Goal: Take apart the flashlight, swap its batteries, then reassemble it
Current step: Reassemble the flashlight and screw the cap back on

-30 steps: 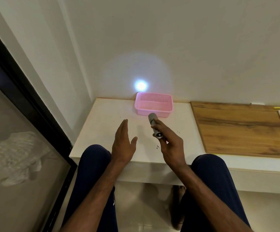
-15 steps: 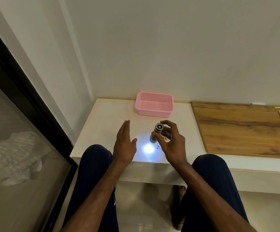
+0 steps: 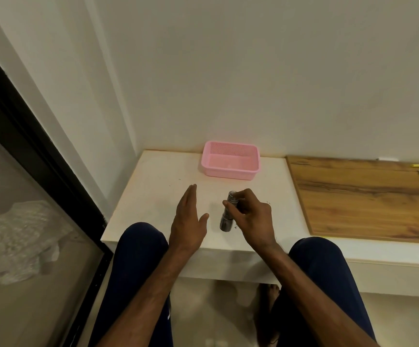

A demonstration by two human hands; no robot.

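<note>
The right hand (image 3: 251, 216) has its fingers and thumb closed round the flashlight (image 3: 228, 212), holding it tilted over the white desk (image 3: 153, 186) with its lens end nearest the person. Just beside it, the left hand (image 3: 188, 221) is open and flat, fingers together, holding nothing. Beyond both hands sits a pink basket (image 3: 230, 160) against the wall.
</note>
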